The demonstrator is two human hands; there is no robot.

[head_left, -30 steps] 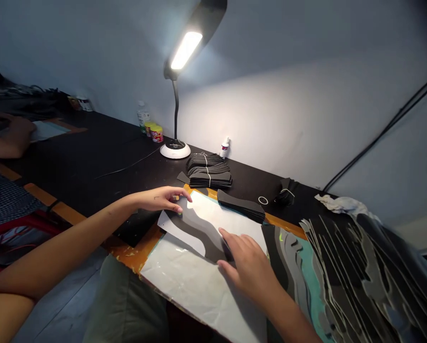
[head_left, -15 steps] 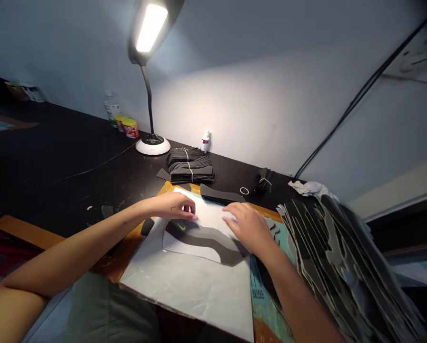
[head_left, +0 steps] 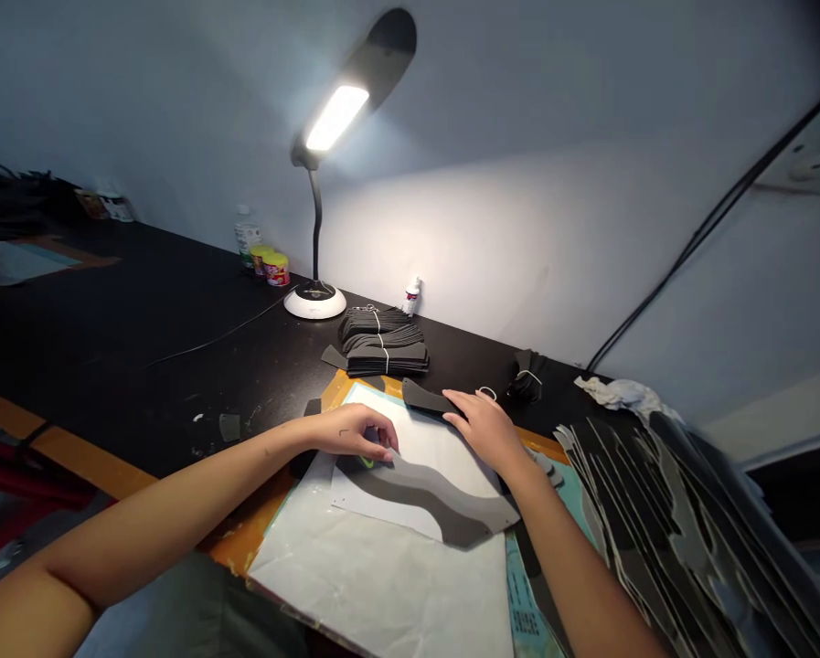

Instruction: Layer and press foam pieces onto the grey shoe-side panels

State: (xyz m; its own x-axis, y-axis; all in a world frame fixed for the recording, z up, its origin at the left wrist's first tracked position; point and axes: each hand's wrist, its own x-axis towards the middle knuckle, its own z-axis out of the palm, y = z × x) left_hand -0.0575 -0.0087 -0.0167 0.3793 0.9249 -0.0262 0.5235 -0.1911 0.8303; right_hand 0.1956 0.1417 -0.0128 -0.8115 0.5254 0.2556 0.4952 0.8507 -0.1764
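Note:
A wavy grey piece with a bright green mark near its left end lies on a white sheet in front of me. My left hand is curled at its upper left edge, thumb and fingertips close together over the green mark. Whatever they pinch, if anything, is hidden. Farther back, a small pile of dark curved strips rests at the far edge of the white sheet. The fingers of my right hand reach over the pile's right end, stretched out, with the thumb apart from them.
Banded bundles of dark strips stand behind the sheet, beside a lamp and a small white bottle. A tall stack of grey and black sheets fills the right side. A smaller bundle and crumpled white tissue lie farther back.
My right hand has moved away from the grey piece, back to the pile of dark strips. The left hand now rests over the green mark. The view has tilted up slightly.

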